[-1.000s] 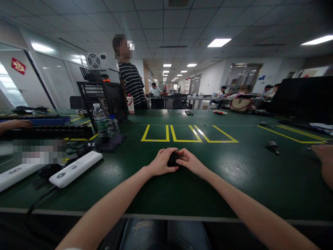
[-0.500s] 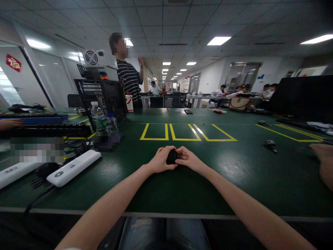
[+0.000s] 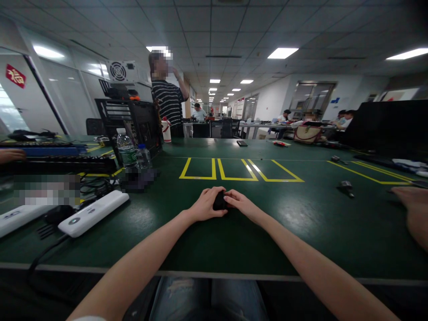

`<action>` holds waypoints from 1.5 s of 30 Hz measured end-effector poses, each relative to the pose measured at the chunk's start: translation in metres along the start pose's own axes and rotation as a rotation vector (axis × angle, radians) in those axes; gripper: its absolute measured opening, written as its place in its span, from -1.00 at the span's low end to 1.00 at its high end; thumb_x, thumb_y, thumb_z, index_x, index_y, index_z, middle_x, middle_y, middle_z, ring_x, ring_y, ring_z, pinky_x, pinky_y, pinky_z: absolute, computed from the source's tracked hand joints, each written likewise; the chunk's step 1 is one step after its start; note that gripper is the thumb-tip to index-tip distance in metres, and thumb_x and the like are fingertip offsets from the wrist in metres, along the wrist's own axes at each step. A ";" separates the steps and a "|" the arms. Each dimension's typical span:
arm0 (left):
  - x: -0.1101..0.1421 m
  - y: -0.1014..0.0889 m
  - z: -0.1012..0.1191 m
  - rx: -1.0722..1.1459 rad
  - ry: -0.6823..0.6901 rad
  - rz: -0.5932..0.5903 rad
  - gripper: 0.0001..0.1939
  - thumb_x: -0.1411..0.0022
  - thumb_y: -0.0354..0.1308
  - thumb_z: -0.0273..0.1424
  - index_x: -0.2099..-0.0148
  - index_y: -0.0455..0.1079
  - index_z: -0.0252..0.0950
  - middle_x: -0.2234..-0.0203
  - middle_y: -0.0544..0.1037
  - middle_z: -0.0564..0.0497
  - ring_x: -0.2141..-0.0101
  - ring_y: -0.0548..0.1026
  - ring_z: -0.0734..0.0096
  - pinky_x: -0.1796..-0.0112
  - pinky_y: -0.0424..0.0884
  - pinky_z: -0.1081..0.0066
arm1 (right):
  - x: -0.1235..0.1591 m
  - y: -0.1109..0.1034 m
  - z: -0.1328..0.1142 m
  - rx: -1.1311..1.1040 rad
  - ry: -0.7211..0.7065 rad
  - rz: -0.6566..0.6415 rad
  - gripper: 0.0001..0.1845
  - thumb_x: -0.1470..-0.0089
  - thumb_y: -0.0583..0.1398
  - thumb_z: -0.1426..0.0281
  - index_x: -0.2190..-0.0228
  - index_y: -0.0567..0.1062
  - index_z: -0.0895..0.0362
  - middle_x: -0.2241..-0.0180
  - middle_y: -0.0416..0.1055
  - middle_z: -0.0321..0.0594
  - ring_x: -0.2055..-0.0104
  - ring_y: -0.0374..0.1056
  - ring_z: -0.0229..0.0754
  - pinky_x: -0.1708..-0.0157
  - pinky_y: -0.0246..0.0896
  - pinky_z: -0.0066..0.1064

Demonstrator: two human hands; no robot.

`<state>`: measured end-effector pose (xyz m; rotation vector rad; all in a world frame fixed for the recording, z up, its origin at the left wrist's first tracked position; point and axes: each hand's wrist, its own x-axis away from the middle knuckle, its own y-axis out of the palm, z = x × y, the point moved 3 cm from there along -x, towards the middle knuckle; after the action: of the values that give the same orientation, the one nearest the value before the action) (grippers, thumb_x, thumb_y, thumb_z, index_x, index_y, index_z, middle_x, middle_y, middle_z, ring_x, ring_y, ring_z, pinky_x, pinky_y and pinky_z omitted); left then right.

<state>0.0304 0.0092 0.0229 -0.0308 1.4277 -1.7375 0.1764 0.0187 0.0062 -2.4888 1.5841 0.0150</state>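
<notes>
A small black rounded object, too dark to make out its kind, is between my two hands above the green table. My left hand is wrapped round its left side, thumb below and fingers over the top. At its right side, the fingertips and thumb of my right hand close on the edge. Much of the object is covered by my fingers. Beyond my hands, yellow tape outlines mark the tabletop.
White power strips with cables lie to the left. Behind them stand water bottles and an open computer case. At right are a small metallic gadget, another person's hand and a dark monitor. A phone lies farther back.
My right fingers have shifted slightly on the black object, and its right side looks a little different. The standing person in stripes has raised a hand towards the head.
</notes>
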 end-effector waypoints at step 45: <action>-0.001 0.001 -0.001 -0.007 -0.013 -0.001 -0.36 0.06 0.13 -0.23 -0.05 -0.05 -0.18 0.11 0.26 -0.03 0.07 0.25 0.27 0.01 0.03 0.22 | 0.002 0.001 -0.006 0.017 -0.010 0.023 -0.69 0.13 0.16 0.24 0.31 0.31 0.13 0.26 0.30 -0.22 0.16 0.23 -0.18 0.14 0.14 -0.23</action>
<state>0.0310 0.0102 0.0224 -0.0469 1.4241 -1.7303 0.1757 0.0152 0.0115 -2.4534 1.6020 0.0167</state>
